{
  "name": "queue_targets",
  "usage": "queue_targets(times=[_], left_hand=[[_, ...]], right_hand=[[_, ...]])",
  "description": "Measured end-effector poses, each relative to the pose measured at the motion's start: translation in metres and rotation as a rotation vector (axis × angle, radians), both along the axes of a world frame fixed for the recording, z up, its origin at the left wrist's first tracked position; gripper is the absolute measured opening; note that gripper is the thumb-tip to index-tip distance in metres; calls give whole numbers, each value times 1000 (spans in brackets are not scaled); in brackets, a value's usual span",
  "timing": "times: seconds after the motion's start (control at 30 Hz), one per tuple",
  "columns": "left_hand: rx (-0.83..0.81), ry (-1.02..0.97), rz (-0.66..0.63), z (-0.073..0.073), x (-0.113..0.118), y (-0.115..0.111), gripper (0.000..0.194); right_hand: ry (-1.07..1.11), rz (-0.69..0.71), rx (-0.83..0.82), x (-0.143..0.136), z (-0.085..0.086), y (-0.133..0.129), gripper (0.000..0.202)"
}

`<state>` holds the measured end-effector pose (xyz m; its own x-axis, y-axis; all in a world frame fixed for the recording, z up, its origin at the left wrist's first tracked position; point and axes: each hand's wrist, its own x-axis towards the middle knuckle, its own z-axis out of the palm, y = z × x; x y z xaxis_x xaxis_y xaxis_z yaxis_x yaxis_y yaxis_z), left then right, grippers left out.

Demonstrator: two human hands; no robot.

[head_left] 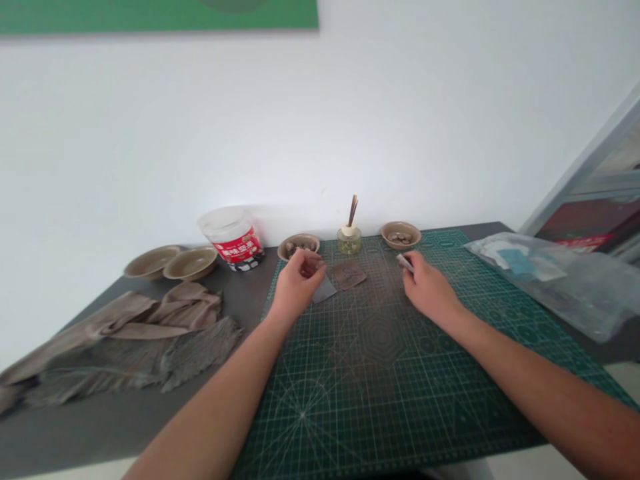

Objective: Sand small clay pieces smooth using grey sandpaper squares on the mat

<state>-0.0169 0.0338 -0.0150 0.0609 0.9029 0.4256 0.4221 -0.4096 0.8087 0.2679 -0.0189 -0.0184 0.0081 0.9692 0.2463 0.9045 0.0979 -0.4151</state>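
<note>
Nearest lies a green cutting mat (370,413); right of the diffuser (349,240), the right hand (425,283) pinches a small grey object (405,262); left of the diffuser, the left hand (296,280) curls its fingers, contents unclear.

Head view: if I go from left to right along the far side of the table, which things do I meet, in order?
Leftmost bowl, second bowl, tub with a red label, bowl of brown pieces, reed diffuser, rightmost bowl, clear plastic bag.
</note>
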Motion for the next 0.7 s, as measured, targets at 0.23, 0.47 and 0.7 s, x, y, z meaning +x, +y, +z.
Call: queue_targets(times=[0.23, 0.47, 0.7], left_hand=[[-32, -12, 6, -1, -1, 2, 21], [-115, -102, -50, -6, 2, 1, 26], [-109, -40, -72, -7, 5, -4, 22]], right_hand=[[-212, -63, -53, 7, -6, -1, 46], [-288, 213, -30, -51, 17, 11, 45], [-333, 304, -95, -97, 4, 43, 52]])
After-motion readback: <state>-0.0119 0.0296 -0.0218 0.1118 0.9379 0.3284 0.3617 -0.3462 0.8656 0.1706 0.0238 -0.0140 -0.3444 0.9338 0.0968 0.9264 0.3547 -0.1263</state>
